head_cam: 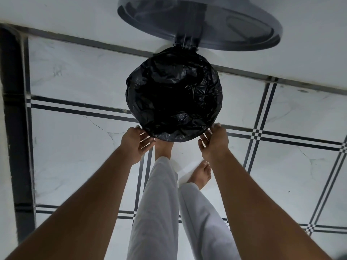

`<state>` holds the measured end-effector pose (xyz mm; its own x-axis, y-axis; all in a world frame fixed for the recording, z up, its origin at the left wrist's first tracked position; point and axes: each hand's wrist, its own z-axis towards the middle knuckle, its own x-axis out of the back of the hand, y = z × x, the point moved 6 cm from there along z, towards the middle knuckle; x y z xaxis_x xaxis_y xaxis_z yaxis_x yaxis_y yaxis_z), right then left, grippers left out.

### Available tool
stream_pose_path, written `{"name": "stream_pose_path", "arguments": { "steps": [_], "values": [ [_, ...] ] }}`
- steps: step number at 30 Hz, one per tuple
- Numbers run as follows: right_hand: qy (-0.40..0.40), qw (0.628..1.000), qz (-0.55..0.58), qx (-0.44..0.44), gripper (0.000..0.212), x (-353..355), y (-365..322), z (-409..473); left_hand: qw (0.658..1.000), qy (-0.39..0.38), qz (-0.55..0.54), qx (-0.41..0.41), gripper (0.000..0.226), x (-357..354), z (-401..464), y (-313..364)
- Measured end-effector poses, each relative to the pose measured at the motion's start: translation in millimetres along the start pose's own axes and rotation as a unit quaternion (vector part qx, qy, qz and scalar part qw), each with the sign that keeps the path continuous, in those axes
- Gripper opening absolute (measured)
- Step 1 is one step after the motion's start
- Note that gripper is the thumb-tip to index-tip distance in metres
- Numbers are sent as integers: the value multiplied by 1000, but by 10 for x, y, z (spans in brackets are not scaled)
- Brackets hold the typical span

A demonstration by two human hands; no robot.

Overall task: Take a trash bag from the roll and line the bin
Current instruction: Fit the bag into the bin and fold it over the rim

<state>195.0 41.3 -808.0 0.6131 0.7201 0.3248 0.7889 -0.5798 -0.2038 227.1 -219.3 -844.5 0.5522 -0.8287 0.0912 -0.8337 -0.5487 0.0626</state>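
A black trash bag (173,92) lines the round bin, its film folded out over the rim all the way round. The bin's grey lid (202,21) stands swung up behind it on its hinge. My left hand (136,142) is at the near left of the rim, fingers spread and relaxed, fingertips near or touching the bag's edge. At the near right of the rim is my right hand (214,140), fingers likewise extended beside the bag. Neither hand grips the film. No roll of bags is in view.
The bin stands on a white marble tile floor with black stripes (262,132). My bare left foot (163,147) is under the bin's near edge, my right foot (201,174) a little behind it. A dark wall edge (13,109) runs down the left.
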Motion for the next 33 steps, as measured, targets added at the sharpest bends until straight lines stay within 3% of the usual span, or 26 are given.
{"name": "stream_pose_path", "arguments": {
  "steps": [4, 7, 9, 12, 14, 16, 19, 21, 23, 25, 27, 29, 31, 33],
  "values": [
    [-27, 999, -34, 25, 39, -75, -47, -6, 999, -34, -1, 7, 48, -11, -92, 27],
    [23, 995, -84, 48, 35, -58, -122, 52, 998, 52, 35, -21, 45, 37, -183, 131],
    [68, 981, -138, 115, 37, -39, -228, 38, 992, 85, 28, -87, 40, 9, -235, 277],
    [24, 956, -219, 194, 50, -143, -263, 14, 989, 23, 78, -122, 55, -180, -271, 411],
    [20, 942, -254, 220, 56, -165, -272, 4, 980, 93, 130, -115, 67, -135, -252, 478],
    [49, 940, -247, 231, 62, -128, -308, -34, 965, 158, 140, -157, 64, -93, -298, 601],
    [36, 945, -224, 235, 64, -160, -365, -94, 969, 94, 139, -183, 62, -259, -350, 713],
    [31, 942, -235, 236, 71, -166, -375, -134, 964, 125, 168, -165, 68, -213, -342, 765],
    [60, 933, -249, 252, 81, -93, -395, -197, 934, 217, 202, -199, 66, -77, -419, 861],
    [77, 920, -250, 292, 77, -50, -413, -349, 895, 247, 227, -294, 57, -72, -629, 944],
    [51, 905, -226, 355, 53, -29, -458, -638, 868, 197, 242, -386, 38, -229, -925, 939],
    [7, 889, -190, 418, 16, -15, -517, -1010, 830, 116, 288, -463, 23, -486, -1264, 901],
    [-21, 856, -194, 478, 29, -56, -637, -1413, 775, 61, 329, -536, 13, -700, -1641, 898],
    [-38, 818, -180, 545, 35, -107, -805, -1773, 699, 51, 352, -620, 11, -842, -2042, 963]
  ]
}}
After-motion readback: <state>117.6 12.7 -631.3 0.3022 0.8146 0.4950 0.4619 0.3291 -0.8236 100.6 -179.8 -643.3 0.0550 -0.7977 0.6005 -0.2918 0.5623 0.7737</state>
